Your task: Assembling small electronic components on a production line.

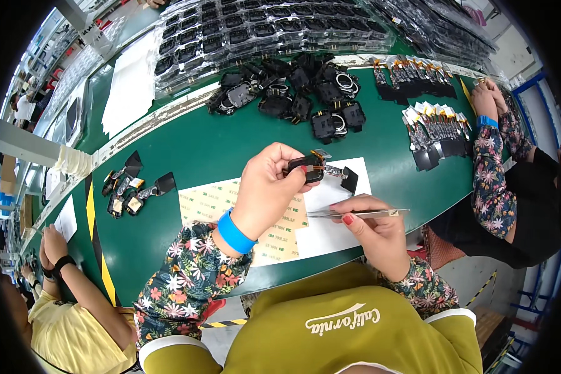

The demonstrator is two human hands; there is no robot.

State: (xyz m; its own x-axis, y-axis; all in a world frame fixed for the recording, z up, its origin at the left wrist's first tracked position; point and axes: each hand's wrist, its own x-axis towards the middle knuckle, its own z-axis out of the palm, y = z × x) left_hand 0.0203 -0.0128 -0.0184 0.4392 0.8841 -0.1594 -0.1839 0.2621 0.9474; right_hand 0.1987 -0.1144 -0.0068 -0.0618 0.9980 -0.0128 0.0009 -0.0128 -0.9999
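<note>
Between the thumb and fingers of my left hand (269, 187) is a small black plastic housing (313, 169). A thin circuit strip with a black flap (349, 179) hangs out of its right side. My right hand (377, 234) is closed around metal tweezers (374, 214), whose tips point left, below the housing and apart from it. Under both hands lie a white sheet (358, 167) and a yellowish adhesive sheet (277, 246) with printed backing. My left fingers partly cover the housing.
Black housings (293, 87) are heaped at the back middle, before stacked clear trays (243, 28). Rows of circuit strips (439, 134) lie at the right; several assembled pieces (128, 190) lie left. Co-workers' hands (489, 100) rest at the right and, beyond striped tape (100, 243), at the left.
</note>
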